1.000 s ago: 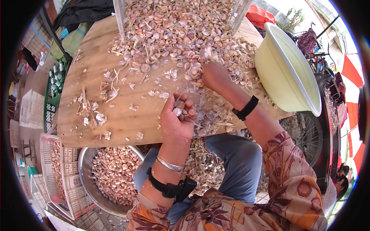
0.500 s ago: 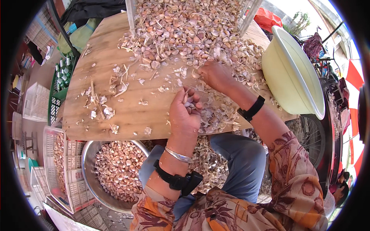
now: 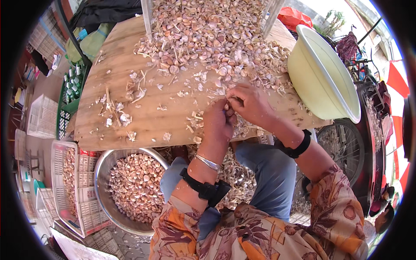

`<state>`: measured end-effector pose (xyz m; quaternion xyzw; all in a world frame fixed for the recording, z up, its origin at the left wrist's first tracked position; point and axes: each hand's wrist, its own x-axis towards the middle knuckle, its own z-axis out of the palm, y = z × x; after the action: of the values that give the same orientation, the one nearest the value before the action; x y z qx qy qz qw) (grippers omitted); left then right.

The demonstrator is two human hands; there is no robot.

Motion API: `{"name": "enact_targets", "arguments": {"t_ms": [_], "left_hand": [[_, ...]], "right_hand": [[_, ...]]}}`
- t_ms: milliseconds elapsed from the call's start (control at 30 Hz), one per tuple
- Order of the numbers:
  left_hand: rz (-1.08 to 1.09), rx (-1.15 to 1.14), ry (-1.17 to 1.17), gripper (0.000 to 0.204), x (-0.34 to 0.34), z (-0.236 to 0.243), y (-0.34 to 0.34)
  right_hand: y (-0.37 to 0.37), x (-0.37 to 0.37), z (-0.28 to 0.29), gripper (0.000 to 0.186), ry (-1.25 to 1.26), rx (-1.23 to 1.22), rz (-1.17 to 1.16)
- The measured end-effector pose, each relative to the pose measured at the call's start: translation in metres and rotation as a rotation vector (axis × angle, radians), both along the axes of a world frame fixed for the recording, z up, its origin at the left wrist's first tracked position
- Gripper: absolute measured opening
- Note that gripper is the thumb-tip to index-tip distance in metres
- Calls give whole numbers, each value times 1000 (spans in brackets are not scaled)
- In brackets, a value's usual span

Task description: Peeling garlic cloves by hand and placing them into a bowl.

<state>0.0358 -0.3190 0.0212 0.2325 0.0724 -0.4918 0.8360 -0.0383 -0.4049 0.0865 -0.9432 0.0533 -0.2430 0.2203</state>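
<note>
My left hand is curled closed over the near part of the wooden table. Half a second ago garlic cloves showed in it; its fingers now mostly hide them. Touching its fingertips, my right hand pinches at a garlic clove between the two hands. Beyond them spreads a big heap of unpeeled garlic cloves, pinkish and tan with papery skins. Loose bits of skin and dry stalks lie on the board to the left.
A pale yellow plastic basin leans at the table's right side. Below the left front edge stand a steel bowl of garlic cloves and a white plastic crate. Green bottles sit in a crate farther left; a wheel is at right.
My right hand has come back from the edge of the heap to meet my left hand. The left hand has shifted slightly right and closed over its cloves.
</note>
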Motion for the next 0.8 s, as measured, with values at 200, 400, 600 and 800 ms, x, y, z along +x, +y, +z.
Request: {"name": "enact_targets", "arguments": {"t_ms": [200, 400, 600, 800], "left_hand": [[111, -163, 48, 8, 31, 4, 31], [256, -105, 99, 22, 49, 12, 43], [257, -142, 118, 31, 45, 16, 38], [242, -101, 105, 28, 42, 11, 34]], "right_hand": [[21, -33, -1, 10, 201, 475, 263], [-51, 52, -41, 15, 38, -9, -221], [-52, 93, -41, 15, 404, -416, -304], [-12, 22, 12, 28, -1, 1217, 210]]}}
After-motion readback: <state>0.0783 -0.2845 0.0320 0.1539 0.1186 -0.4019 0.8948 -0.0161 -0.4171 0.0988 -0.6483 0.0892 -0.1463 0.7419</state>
